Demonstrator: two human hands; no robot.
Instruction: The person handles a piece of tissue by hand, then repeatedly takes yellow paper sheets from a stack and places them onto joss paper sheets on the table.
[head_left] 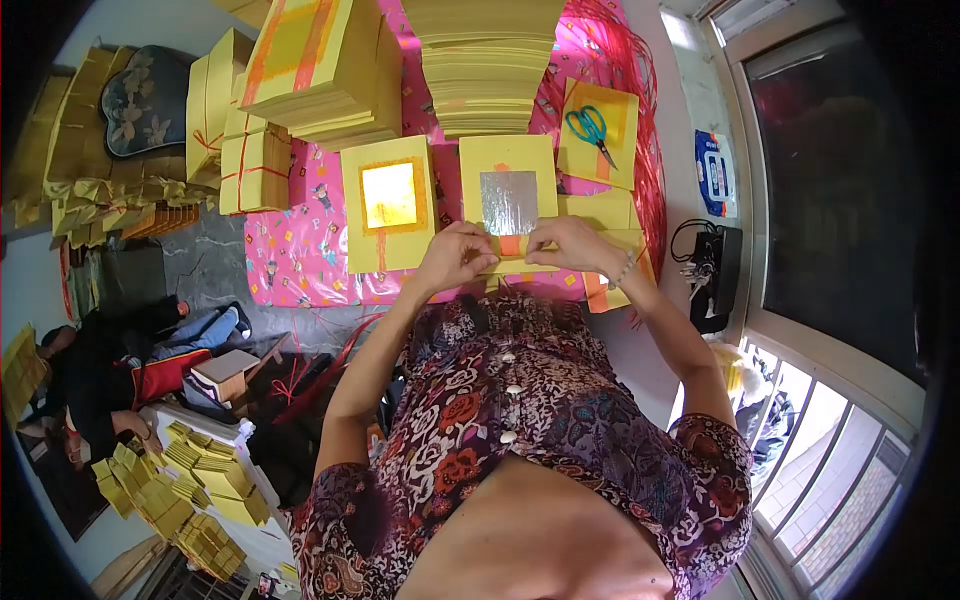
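Observation:
In front of me on the table lies a yellow joss paper sheet [508, 205] with a silver foil square and an orange mark below it. Its near edge is bent up in a narrow fold. My left hand [458, 255] pinches the left end of that fold, fingertips pressed together. At the other end, my right hand [575, 246] grips the same fold between thumb and fingers. Just left of it rests a joss paper stack [390, 250] topped by a gold foil square. More yellow paper [595, 210] lies partly under my right hand.
Tall yellow paper stacks [490, 75] stand at the back of the pink patterned tablecloth [270, 255]. Teal-handled scissors [588, 125] lie on paper at the right, beside red strings [650, 150]. Tied bundles [255, 172] are at the left. Another person [110, 370] is at lower left.

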